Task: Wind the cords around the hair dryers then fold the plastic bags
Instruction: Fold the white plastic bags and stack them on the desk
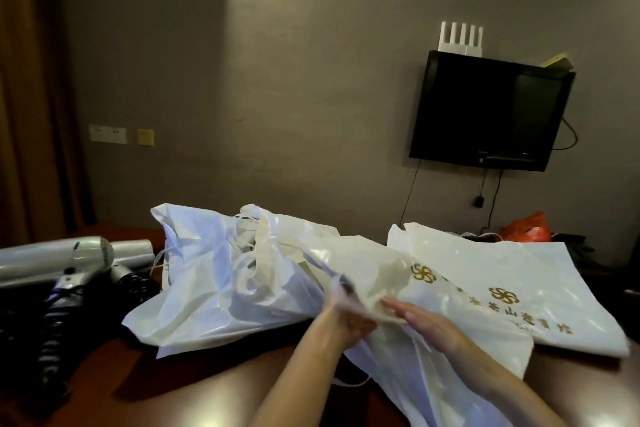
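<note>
White crinkled plastic bag with gold print runs near-to-far between our hands. Our left hand pinches its edge; our right hand lies flat, fingers straight, on it.

— From my feed I see a dim room with a grey-brown wall across the back. What stands out to you?

— A black television mounted on it at the right, screen dark, cables hanging beneath. A white comb-shaped object sits on top.

— At the left I pick out a brownish curtain, and beside it pale switch plates low on the wall.

— Below everything, I see a dark reddish wooden table, glossy, catching soft light.
</note>
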Demonstrator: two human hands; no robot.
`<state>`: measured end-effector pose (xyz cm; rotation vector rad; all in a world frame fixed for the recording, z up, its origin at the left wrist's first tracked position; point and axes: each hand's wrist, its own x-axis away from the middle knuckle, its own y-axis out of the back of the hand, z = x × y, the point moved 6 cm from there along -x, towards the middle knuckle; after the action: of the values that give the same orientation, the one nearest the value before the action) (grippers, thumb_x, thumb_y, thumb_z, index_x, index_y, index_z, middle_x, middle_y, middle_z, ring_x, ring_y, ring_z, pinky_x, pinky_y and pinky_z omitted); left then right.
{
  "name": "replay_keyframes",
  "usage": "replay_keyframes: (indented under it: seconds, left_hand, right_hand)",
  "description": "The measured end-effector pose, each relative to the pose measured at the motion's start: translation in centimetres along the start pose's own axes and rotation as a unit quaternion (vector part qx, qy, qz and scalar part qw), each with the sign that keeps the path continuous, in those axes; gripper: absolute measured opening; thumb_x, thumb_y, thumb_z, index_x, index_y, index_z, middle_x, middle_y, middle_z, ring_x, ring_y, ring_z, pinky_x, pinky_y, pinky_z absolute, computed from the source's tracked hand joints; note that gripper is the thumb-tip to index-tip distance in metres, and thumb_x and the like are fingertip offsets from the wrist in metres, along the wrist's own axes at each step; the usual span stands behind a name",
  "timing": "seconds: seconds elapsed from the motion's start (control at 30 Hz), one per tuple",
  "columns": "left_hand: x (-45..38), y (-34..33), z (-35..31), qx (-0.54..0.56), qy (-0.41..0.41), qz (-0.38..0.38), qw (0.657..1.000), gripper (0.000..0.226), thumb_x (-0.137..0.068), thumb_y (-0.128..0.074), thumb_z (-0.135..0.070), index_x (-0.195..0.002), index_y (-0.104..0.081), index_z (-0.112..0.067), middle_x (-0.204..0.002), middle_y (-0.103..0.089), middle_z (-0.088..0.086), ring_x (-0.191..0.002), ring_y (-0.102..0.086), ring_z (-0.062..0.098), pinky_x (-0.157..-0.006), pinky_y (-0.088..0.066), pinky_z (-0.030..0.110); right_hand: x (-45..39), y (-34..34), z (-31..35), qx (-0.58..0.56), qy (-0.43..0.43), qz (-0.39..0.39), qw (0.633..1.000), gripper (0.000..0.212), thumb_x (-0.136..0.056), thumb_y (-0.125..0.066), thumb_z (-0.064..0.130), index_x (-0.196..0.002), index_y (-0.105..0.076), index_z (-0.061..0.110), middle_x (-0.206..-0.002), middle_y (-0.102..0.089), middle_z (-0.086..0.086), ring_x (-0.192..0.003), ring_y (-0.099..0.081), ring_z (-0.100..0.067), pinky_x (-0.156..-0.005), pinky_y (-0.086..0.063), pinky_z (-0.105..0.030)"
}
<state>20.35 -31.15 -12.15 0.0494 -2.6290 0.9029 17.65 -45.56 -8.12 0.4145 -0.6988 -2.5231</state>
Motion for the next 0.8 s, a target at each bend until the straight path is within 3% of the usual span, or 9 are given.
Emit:
replay_keyframes:
  seconds: [0.13, 0.23, 0.3, 0.37, 0.43, 0.57, 0.63, 0.73, 0.8]
  left_hand:
    - [2.3, 4.9, -1.4, -0.011, -0.01, -0.027, 1.0, 0.049, -0.101, -0.033, -0.039, -0.094, -0.055, 0.005, -0.086, -0.061, 0.018, -0.076, -0.053, 0.028, -0.06, -0.047, 0.035]
    - [4.2, 6.7, -2.5, -0.111, -0.05, -0.068, 0.99, 0.046, -0.1, -0.043, -0.033, -0.117, -0.052, 0.009, -0.119, -0.058, 0.028, -0.101, -0.058, 0.035, -0.08, -0.046, 0.038]
    - [5.7, 6.8, -3.1, -0.177, -0.103, -0.104, 0.973, 0.028, -0.091, -0.058, -0.027, -0.1, -0.059, 0.0, -0.106, -0.062, 0.027, -0.093, -0.061, 0.034, -0.079, -0.048, 0.038]
    - [5.7, 7.1, -2.5, -0.232, -0.141, -0.11, 0.956, 0.04, -0.062, -0.072, -0.036, -0.087, -0.065, -0.005, -0.098, -0.067, 0.022, -0.088, -0.063, 0.032, -0.084, -0.051, 0.044]
    - [5.4, 6.9, -1.1, -0.265, -0.132, -0.096, 0.95, 0.051, -0.058, -0.073, -0.035, -0.097, -0.071, -0.002, -0.099, -0.072, 0.015, -0.095, -0.067, 0.029, -0.091, -0.051, 0.046]
    - [4.1, 5.5, 0.9, -0.177, -0.064, -0.104, 0.977, 0.048, -0.089, -0.066, -0.018, -0.131, -0.051, 0.0, -0.126, -0.06, 0.013, -0.115, -0.058, 0.028, -0.086, -0.047, 0.033]
    - [3.7, 4.7, 1.1, -0.163, -0.053, -0.129, 0.977, 0.05, -0.087, -0.07, -0.018, -0.129, -0.05, 0.001, -0.126, -0.057, 0.014, -0.12, -0.055, 0.031, -0.09, -0.048, 0.037]
    - [3.0, 4.1, 1.3, -0.242, -0.066, -0.168, 0.953, 0.054, -0.08, -0.078, -0.025, -0.121, -0.055, 0.001, -0.115, -0.06, 0.009, -0.112, -0.058, 0.029, -0.081, -0.048, 0.036]
    - [3.1, 3.7, 1.3, -0.331, -0.087, -0.202, 0.918, 0.045, -0.079, -0.078, -0.026, -0.109, -0.058, 0.0, -0.103, -0.062, 0.008, -0.099, -0.061, 0.027, -0.076, -0.048, 0.035]
  right_hand:
    - [0.1, -3.8, -2.3, 0.183, -0.05, 0.061, 0.98, 0.059, -0.085, -0.027, 0.069, -0.136, -0.046, 0.046, -0.148, -0.03, 0.028, -0.141, -0.016, 0.003, -0.119, -0.011, -0.027]
    - [1.0, -5.3, -3.1, 0.255, -0.071, 0.073, 0.961, 0.095, -0.063, 0.0, 0.092, -0.141, -0.033, 0.049, -0.15, -0.015, 0.032, -0.139, -0.001, 0.005, -0.119, 0.007, -0.039]
    - [1.5, -5.8, -3.6, 0.308, -0.06, 0.074, 0.947, 0.101, -0.057, 0.009, 0.092, -0.144, -0.023, 0.052, -0.152, -0.009, 0.032, -0.143, 0.004, 0.003, -0.118, 0.011, -0.04]
    - [1.9, -5.9, -3.6, 0.319, -0.056, 0.073, 0.943, 0.102, -0.056, 0.013, 0.092, -0.144, -0.02, 0.053, -0.155, -0.008, 0.029, -0.145, 0.004, -0.001, -0.118, 0.011, -0.042]
    - [2.2, -6.0, -3.4, 0.324, -0.05, 0.072, 0.942, 0.105, -0.054, 0.015, 0.093, -0.144, -0.021, 0.053, -0.156, -0.01, 0.027, -0.146, 0.002, -0.002, -0.118, 0.01, -0.043]
    - [3.3, -6.1, -3.0, 0.263, -0.053, 0.076, 0.96, 0.075, -0.077, -0.001, 0.083, -0.138, -0.032, 0.054, -0.153, -0.019, 0.029, -0.143, -0.005, 0.002, -0.119, 0.005, -0.039]
    - [4.0, -6.0, -2.6, 0.232, -0.074, 0.086, 0.966, 0.049, -0.094, -0.016, 0.064, -0.136, -0.039, 0.053, -0.15, -0.026, 0.029, -0.14, -0.013, 0.005, -0.119, -0.004, -0.033]
    - [3.7, -3.6, -1.2, 0.148, -0.073, 0.09, 0.982, 0.038, -0.096, -0.037, 0.054, -0.131, -0.05, 0.046, -0.138, -0.046, 0.023, -0.128, -0.041, 0.004, -0.109, -0.03, -0.02]
    - [2.1, 0.6, -0.6, 0.139, -0.05, 0.0, 0.989, 0.029, -0.095, -0.054, 0.039, -0.124, -0.055, 0.037, -0.129, -0.058, 0.013, -0.114, -0.058, -0.004, -0.092, -0.046, -0.013]
